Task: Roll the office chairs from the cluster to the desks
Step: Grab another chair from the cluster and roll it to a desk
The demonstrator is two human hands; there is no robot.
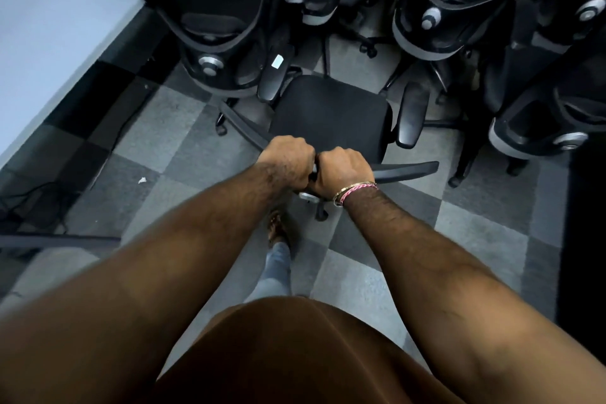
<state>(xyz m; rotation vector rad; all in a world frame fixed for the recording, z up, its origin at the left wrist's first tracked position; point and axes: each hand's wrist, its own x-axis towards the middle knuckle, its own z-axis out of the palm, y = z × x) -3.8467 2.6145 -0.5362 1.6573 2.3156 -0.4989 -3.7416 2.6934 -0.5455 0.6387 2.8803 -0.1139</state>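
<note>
Both hands, left hand (pixel 287 159) and right hand (pixel 341 170), around chair backrest (pixel 406 170) (armrest sticker (pixel 278 61) unreadable)

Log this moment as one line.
both hands: left hand, right hand grip chair backrest | chair seat faces cluster | not yet at desk

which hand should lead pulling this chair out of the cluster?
Neither clearly: left hand and right hand both grip the top of the backrest, side by side at its middle. A two-handed straight pull back looks best.
</note>
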